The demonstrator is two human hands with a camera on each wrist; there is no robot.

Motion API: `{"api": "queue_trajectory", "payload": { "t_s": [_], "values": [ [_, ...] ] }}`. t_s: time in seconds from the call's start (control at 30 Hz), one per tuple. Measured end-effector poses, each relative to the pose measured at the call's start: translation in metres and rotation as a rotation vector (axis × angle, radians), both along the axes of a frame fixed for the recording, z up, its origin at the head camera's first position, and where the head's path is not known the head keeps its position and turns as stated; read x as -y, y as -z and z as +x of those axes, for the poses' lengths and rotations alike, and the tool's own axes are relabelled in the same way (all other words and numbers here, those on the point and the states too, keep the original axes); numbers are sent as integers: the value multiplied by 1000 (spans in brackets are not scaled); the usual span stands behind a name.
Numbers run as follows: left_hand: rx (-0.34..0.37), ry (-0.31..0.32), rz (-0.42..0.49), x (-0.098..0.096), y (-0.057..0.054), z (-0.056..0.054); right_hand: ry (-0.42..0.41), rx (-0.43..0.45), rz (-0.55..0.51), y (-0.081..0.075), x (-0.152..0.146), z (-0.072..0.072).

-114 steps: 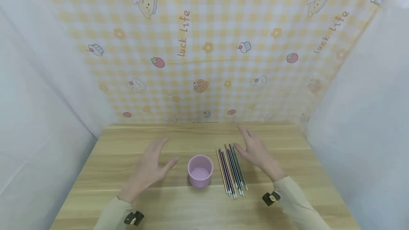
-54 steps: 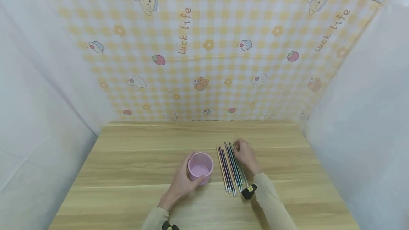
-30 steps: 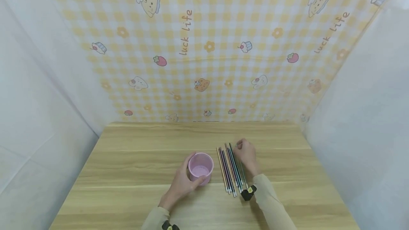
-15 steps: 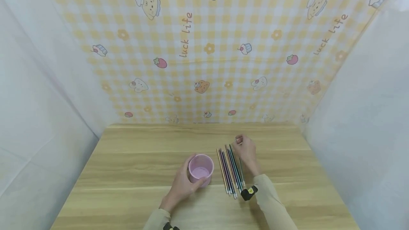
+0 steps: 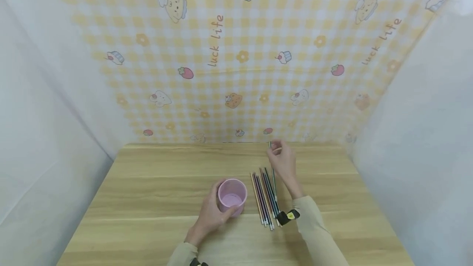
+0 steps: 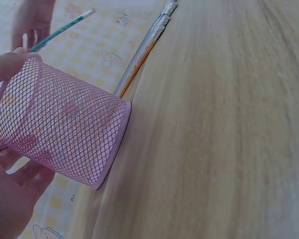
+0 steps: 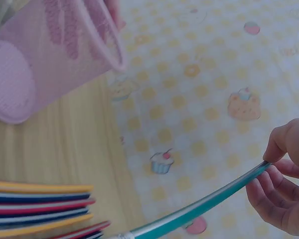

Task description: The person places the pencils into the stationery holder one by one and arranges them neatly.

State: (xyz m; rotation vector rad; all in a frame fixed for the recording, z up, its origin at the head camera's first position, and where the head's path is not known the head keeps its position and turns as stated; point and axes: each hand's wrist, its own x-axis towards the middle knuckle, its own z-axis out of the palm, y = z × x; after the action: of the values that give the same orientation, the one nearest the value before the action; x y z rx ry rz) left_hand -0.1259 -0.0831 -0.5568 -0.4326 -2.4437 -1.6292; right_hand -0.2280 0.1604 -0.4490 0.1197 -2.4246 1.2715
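Observation:
A pink mesh pen holder [image 5: 233, 212] stands upright on the wooden table, its inside bare in the head view. My left hand [image 5: 211, 216] grips its near left side, thumb at the front and fingers round the back. A green pencil [image 7: 194, 211] is pinched near one end between the thumb and fingers of my right hand [image 5: 283, 162], raised off the table behind the other pencils. Its eraser end slants back toward me. Several more pencils [image 5: 261, 200] lie side by side right of the holder, eraser ends toward me.
The wooden table [image 5: 155, 184] ends at a yellow checked cloth [image 5: 236, 77] hanging behind. White sheets [image 5: 48, 134] hang on both sides. The pencil row lies close to the holder's right side.
My left hand has come to the pen holder and holds it. My right hand has picked the green pencil off the row's right edge and moved up and away with it.

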Motion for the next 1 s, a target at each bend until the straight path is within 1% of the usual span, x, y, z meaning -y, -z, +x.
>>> {"api": "queue_trajectory", "payload": {
  "t_s": [0.1,0.3,0.4,0.53,0.67,0.77,0.9,1.0],
  "values": [
    [26,8,20,0,1,1,-15,-47,-21,-13,6,3],
    [80,9,48,-2,3,-1,-47,-170,-46,-40,21,8],
    [87,9,54,-3,4,-1,-80,-224,-61,-52,32,11],
    [81,2,51,-3,5,-1,-137,-281,-71,-60,47,14],
    [77,-3,57,-3,5,0,-196,-330,-98,-64,61,18],
    [48,2,59,-3,5,0,-247,-341,-117,-62,71,21],
    [2,12,60,-3,5,-1,-305,-319,-114,-51,83,24],
    [7,21,67,-3,4,-1,-341,-302,-111,-41,91,27]
  ]
}}
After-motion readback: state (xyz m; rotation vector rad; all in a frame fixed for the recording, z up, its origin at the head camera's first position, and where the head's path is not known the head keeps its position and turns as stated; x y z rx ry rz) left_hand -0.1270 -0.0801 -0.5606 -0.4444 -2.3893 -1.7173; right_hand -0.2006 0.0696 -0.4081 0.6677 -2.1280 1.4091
